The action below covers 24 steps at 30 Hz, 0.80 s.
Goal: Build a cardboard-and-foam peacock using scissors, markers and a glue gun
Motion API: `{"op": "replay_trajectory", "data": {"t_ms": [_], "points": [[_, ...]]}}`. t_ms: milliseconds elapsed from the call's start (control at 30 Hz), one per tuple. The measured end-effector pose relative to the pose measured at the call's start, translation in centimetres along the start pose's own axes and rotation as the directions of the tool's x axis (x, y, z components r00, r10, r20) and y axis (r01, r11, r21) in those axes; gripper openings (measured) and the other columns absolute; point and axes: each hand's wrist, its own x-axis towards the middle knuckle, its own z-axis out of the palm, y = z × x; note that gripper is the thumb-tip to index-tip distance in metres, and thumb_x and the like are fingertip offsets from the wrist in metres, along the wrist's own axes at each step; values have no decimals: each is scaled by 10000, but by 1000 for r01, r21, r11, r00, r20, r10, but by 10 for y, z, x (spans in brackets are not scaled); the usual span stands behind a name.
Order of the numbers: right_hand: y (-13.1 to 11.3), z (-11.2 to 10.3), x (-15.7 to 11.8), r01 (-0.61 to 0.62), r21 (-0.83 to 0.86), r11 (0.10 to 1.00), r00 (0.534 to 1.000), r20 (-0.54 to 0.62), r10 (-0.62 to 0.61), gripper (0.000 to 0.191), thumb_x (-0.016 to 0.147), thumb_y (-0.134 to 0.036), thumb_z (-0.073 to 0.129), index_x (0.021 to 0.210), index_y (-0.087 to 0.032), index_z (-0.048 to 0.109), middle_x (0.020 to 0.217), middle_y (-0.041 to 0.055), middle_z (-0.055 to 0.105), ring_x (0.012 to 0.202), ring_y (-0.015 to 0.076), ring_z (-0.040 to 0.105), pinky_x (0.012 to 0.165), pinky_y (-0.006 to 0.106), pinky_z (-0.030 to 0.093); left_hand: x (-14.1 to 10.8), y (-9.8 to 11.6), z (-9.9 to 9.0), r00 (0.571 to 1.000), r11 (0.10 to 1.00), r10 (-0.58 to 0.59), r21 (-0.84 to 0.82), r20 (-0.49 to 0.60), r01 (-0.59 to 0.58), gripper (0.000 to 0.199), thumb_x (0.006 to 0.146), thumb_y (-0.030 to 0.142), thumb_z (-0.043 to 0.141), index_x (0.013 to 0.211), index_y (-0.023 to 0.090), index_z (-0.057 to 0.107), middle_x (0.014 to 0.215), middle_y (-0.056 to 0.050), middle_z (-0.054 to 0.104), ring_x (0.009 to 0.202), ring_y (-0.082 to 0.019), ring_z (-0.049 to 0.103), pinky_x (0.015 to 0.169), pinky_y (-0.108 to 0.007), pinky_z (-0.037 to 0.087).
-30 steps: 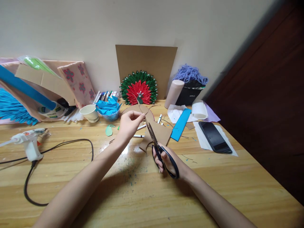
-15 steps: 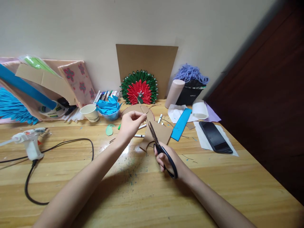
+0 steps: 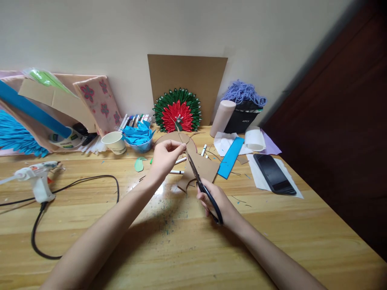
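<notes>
My left hand (image 3: 166,155) pinches a small, thin piece of brown cardboard (image 3: 180,137) between thumb and fingertips; a narrow point of it sticks up past them. In my right hand (image 3: 216,197) are black-handled scissors (image 3: 193,167), blades pointing up and away, their tips at the left fingertips. The blades look nearly closed. Below lies a cut cardboard offcut (image 3: 206,166), and behind the left hand a round cardboard disc (image 3: 161,140), partly covered. White markers (image 3: 177,172) lie close by.
A glue gun (image 3: 42,181) with a looping black cord lies left. Behind stand a paper cup (image 3: 115,143), a bowl of blue pieces (image 3: 139,139) and a red-green petal fan (image 3: 177,110) against a cardboard sheet (image 3: 187,74). A blue strip (image 3: 231,159) and phone (image 3: 274,175) lie right.
The scissors' blades have come closer together and moved slightly left, their tips now at the pinched cardboard. The right hand's fingers have closed more. The left hand has hardly moved.
</notes>
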Motion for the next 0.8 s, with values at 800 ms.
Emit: {"op": "replay_trajectory", "data": {"t_ms": [800], "points": [[11,3,2,-19,-40,999,1000,-12,19,504,716,-694,499,730,-201,398,457,-95,375,325,57,395,298,159,358,-3,-6,5,999,998,-38,-45,0,38,186,620,310,696,641,131,647,636,-17,636,674,-130,584,658,-243,478]]}}
